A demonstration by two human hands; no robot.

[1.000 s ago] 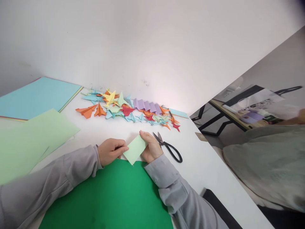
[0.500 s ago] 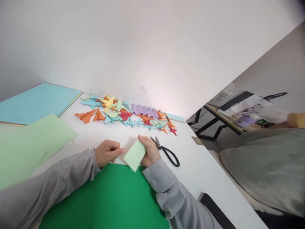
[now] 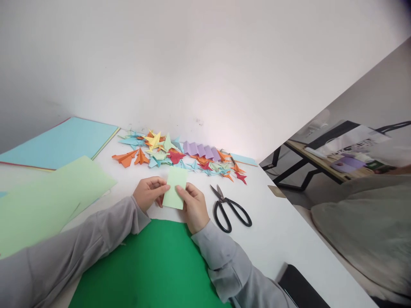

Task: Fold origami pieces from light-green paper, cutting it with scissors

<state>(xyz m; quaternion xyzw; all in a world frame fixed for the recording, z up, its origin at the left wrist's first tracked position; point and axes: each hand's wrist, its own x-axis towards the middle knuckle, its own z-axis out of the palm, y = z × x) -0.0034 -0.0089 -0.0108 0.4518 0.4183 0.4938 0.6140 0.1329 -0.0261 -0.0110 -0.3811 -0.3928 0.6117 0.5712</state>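
Observation:
A small light-green paper rectangle is held upright between both hands, just above the far edge of a green sheet. On its left edge, my left hand pinches it between thumb and fingers. From the right side my right hand grips it, thumb pressed on the front face and fingers behind. To the right of that hand lie black-handled scissors with their blades slightly apart. Behind the paper spreads a row of folded paper shapes in several colours, among them a yellow one and a purple pleated strip.
Large light-green sheets lie at the left, with a stack topped by blue paper behind them. A black object rests at the table's lower right. Beyond the table edge are a person's grey-green clothing and another table.
My left hand has come to the paper and now grips its left edge. The paper has turned more upright and moved up and left. The right hand has moved off the scissors' handles.

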